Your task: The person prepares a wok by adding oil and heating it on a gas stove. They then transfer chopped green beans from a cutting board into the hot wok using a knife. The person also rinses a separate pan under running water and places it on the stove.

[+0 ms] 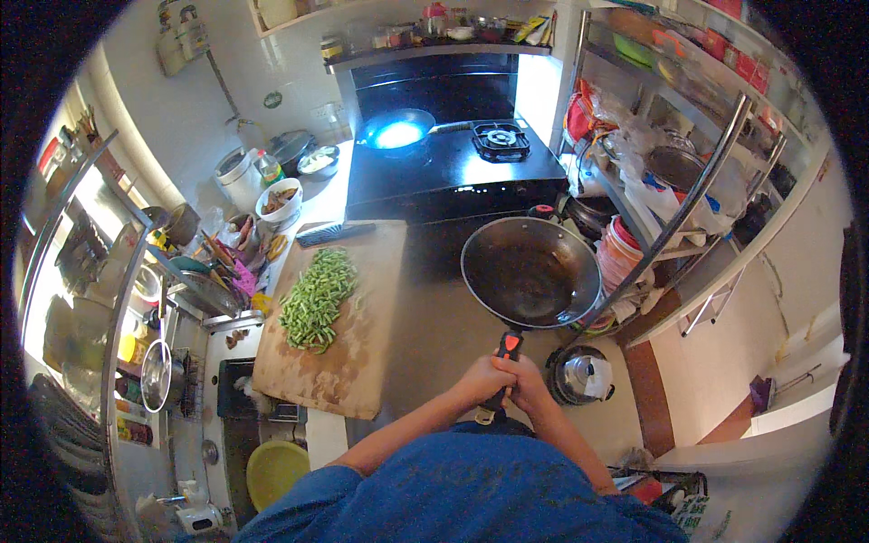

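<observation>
Both of my hands grip the black handle of a dark frying pan [529, 271], held out over the floor in front of my body. My left hand [481, 381] wraps the handle from the left, and my right hand [529, 383] closes on it from the right, touching the left. The pan's inside looks dark and shiny. To the left, chopped green vegetable pieces [318, 298] lie heaped on a wooden cutting board [353, 366]. A knife with a patterned blade [336, 233] rests across the board's far end.
Ahead stands a black gas stove [441, 170] with a second pan [397, 130] on its left side and a bare burner [501, 138] on the right. A white bowl of food [279, 200] sits left. Metal shelving [706, 170] crowds the right; a kettle [584, 375] stands below it. A yellow-green basin [277, 474] is lower left.
</observation>
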Action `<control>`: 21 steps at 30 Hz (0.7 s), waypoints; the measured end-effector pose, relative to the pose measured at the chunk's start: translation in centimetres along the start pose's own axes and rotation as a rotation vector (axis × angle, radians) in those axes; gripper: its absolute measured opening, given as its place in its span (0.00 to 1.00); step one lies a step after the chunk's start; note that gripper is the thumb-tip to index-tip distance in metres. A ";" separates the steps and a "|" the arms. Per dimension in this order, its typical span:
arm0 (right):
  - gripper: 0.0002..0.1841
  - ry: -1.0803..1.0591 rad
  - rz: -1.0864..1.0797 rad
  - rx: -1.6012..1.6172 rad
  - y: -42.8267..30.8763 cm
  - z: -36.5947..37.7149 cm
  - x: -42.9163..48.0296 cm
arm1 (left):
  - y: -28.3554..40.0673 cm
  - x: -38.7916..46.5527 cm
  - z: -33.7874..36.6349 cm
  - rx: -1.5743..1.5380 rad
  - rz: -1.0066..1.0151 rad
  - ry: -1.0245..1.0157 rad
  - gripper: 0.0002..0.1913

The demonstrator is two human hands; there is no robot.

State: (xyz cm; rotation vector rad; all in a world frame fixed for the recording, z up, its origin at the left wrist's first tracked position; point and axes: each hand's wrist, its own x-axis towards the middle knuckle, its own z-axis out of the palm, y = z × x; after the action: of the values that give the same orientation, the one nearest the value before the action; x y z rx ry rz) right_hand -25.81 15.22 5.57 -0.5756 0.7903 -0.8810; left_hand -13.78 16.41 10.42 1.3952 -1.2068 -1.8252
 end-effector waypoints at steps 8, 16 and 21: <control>0.12 -0.035 0.008 -0.089 -3.7 -2.7 4.0 | 4.0 4.0 0.1 0.000 0.027 0.031 0.06; 0.13 -0.098 0.021 -0.148 -12.1 -6.9 12.5 | 7.7 15.9 0.4 -0.006 0.087 0.106 0.06; 0.12 -0.159 0.035 -0.176 -18.5 -10.9 21.1 | 12.6 24.9 0.4 -0.023 0.114 0.182 0.06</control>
State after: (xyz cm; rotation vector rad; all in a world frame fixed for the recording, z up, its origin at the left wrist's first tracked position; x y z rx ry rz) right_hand -34.56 -13.57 4.93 -0.7751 0.7353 -0.7282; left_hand -23.30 -9.80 10.15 1.4162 -1.1443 -1.5930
